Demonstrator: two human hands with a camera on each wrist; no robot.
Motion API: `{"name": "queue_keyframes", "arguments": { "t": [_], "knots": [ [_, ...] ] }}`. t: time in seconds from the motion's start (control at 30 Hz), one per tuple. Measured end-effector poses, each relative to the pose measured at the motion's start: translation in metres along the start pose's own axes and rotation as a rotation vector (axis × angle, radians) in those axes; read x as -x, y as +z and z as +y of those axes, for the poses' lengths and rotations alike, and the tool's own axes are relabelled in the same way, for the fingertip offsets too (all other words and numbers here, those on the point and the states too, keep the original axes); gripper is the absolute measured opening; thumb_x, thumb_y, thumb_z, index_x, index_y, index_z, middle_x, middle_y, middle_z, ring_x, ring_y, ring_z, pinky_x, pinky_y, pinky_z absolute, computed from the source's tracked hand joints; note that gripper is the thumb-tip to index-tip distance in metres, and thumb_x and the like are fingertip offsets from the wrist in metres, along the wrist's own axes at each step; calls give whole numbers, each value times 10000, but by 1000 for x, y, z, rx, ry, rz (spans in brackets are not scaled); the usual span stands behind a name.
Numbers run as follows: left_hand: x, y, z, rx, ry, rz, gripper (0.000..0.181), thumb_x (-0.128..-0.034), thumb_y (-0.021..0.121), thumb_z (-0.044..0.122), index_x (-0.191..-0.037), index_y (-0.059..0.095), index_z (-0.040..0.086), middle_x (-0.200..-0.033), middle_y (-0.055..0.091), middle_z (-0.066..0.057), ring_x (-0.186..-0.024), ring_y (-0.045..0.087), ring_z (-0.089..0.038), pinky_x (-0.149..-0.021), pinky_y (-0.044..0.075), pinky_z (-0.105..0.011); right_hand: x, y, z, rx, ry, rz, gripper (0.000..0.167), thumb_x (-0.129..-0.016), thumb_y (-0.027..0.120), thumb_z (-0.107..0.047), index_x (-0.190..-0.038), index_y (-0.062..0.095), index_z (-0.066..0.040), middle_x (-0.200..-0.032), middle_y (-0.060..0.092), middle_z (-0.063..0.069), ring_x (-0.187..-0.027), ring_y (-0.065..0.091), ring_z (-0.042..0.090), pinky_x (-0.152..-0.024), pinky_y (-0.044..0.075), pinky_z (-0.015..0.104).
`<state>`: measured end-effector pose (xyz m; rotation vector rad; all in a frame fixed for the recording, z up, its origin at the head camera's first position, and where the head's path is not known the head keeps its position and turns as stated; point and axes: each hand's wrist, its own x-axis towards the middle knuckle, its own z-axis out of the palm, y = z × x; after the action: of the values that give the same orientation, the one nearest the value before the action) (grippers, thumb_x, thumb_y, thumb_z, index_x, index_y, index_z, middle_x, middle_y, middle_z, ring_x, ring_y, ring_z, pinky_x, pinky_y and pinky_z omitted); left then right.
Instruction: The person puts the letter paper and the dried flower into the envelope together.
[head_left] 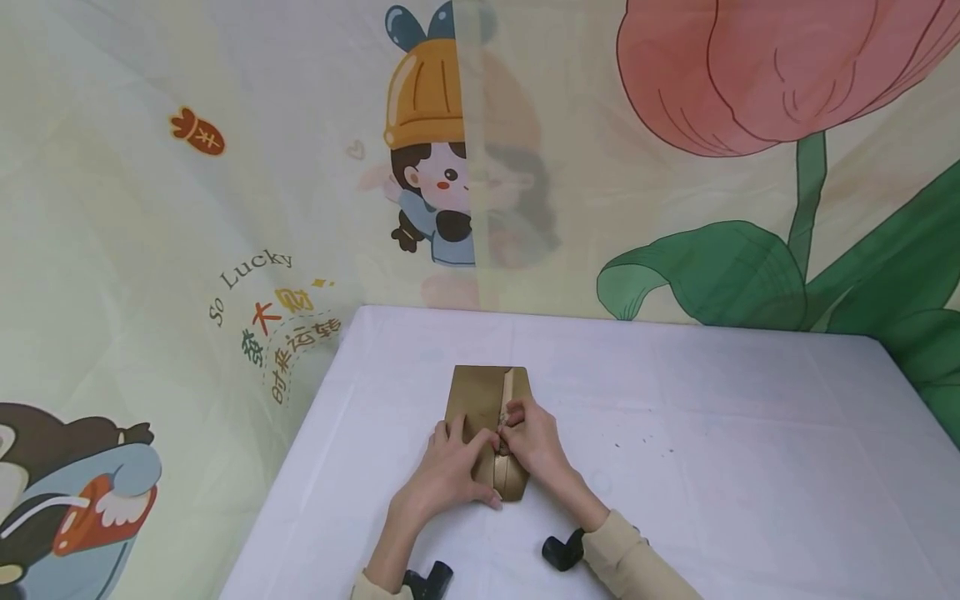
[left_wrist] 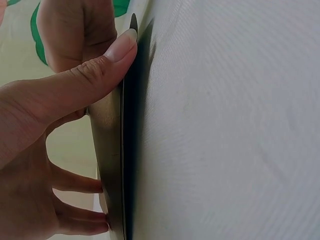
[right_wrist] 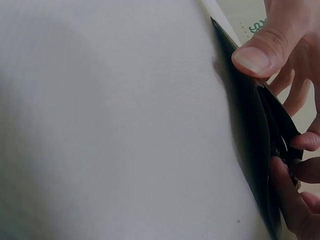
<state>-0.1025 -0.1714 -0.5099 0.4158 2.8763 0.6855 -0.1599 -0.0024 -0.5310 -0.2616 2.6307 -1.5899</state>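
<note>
A flat gold pouch [head_left: 477, 387] with a raised strip [head_left: 508, 387] down its length lies on the table under both hands. My left hand [head_left: 450, 462] holds it, the thumb [left_wrist: 120, 50] at the near edge and outer fingers [left_wrist: 77, 184] on its face. In the right wrist view a slit gapes in the dark-looking pouch [right_wrist: 250, 110]. My right hand [head_left: 534, 442] has its fingertips [right_wrist: 284, 187] at this slit, pinching dark crumbly bits [right_wrist: 297, 184]. Part of the opening is hidden behind the fingers.
A white cloth covers the table [head_left: 712, 417]. A few dark crumbs [head_left: 645, 440] lie on it to the right of the pouch. Black camera mounts [head_left: 562, 552] sit at both wrists. A printed curtain [head_left: 555, 275] hangs behind the table and at its left.
</note>
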Motion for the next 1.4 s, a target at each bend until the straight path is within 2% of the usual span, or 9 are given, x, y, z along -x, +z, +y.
{"name": "queue_keyframes", "arguments": {
  "t": [0.07,0.2,0.37,0.63,0.9,1.07,1.2,1.33,1.4],
  "knots": [
    [0,0,0,-1,0,0,701,-648,920,527,-1197,567,271,-1559,301,-356,-1294,372,-544,-1068,353,-653,1,-1,0,10,-17,-7,325,-826,721,84,-1137,626,69,-887,718,138,-748,721,192,-692,589,292],
    [0,1,-1,-1,-2,-4,720,-649,917,534,-1219,566,269,-1560,296,-357,-1309,362,-546,-1078,340,-653,2,-2,-1,-34,-17,-45,296,-847,696,95,-1134,626,84,-943,737,181,-807,754,268,-720,606,339],
    [-1,1,0,2,-4,-5,752,-647,918,534,-1255,569,263,-1565,286,-361,-1311,358,-551,-1076,345,-655,0,-3,-2,-158,78,-84,323,-878,651,99,-1199,609,106,-988,754,221,-820,760,264,-701,614,307],
    [0,0,0,-1,-7,-6,761,-642,924,530,-1259,571,260,-1564,292,-354,-1310,361,-551,-1075,350,-651,3,-9,-8,-388,218,-155,355,-930,555,96,-1282,539,147,-1066,719,297,-840,747,260,-755,625,374],
    [1,0,-2,8,-8,-18,779,-653,918,530,-1290,568,248,-1567,285,-362,-1337,345,-574,-1075,350,-666,4,-11,-7,-577,352,-255,387,-959,499,58,-1338,471,128,-1116,699,237,-868,707,163,-836,609,340],
    [1,0,-2,13,-11,-23,769,-655,920,524,-1279,570,241,-1569,281,-365,-1338,342,-572,-1068,357,-667,6,-10,-7,-565,345,-249,351,-968,497,57,-1311,488,130,-1102,717,235,-868,717,170,-832,611,339],
    [2,-1,-3,12,-14,-26,780,-657,919,523,-1295,569,242,-1571,278,-371,-1328,348,-564,-1045,380,-664,7,-9,-5,-524,311,-243,321,-983,505,45,-1291,516,135,-1096,722,266,-902,742,231,-835,613,362],
    [3,0,-4,5,-12,-16,777,-656,919,521,-1303,586,247,-1563,288,-375,-1329,342,-577,-1029,390,-676,8,-10,-3,-362,191,-204,247,-975,528,49,-1190,622,126,-1014,747,236,-855,757,264,-766,620,346],
    [3,1,-5,3,-21,-7,834,-655,920,523,-1365,571,256,-1564,294,-364,-1340,335,-573,-1035,390,-674,9,-11,-1,-208,92,-178,197,-971,564,36,-1122,686,70,-982,763,177,-844,748,227,-740,608,311]
  ]
}}
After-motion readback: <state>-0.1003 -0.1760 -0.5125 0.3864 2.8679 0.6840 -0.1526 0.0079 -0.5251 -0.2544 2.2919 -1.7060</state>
